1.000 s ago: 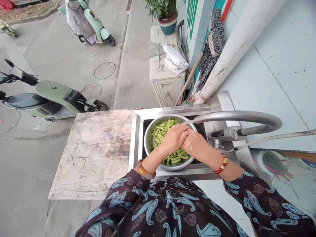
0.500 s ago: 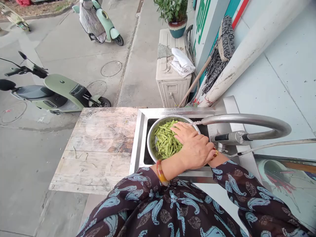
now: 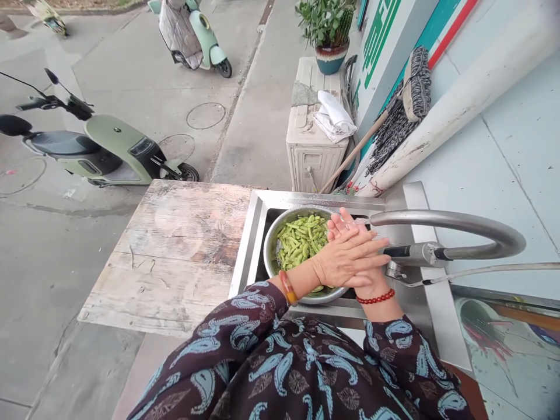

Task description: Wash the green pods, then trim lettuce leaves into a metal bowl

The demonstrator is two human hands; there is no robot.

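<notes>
A round metal basin [image 3: 270,256] holds many green edamame pods [image 3: 300,239] and sits in the sink. Above its right side my left hand [image 3: 345,256] lies flat across my right hand [image 3: 371,284], fingers stretched out to the right. The right hand is beneath, palm turned up, its fingers extended past the basin's far right rim. Neither hand holds an object; they touch each other. Beside the right fingertips is the end of the curved metal faucet [image 3: 441,218], with water near its mouth.
The steel sink [image 3: 245,256] adjoins a wooden board [image 3: 175,251] with a few stem scraps. A pale pipe [image 3: 464,116] and a mop [image 3: 396,122] stand against the wall. Beyond are a box-shaped unit [image 3: 312,131] with white cloth, a potted plant [image 3: 330,55] and a green scooter [image 3: 122,146].
My left hand has slid from around the right wrist to lie across the right palm. The right hand has lifted off the pods and turned palm up. The view has shifted slightly.
</notes>
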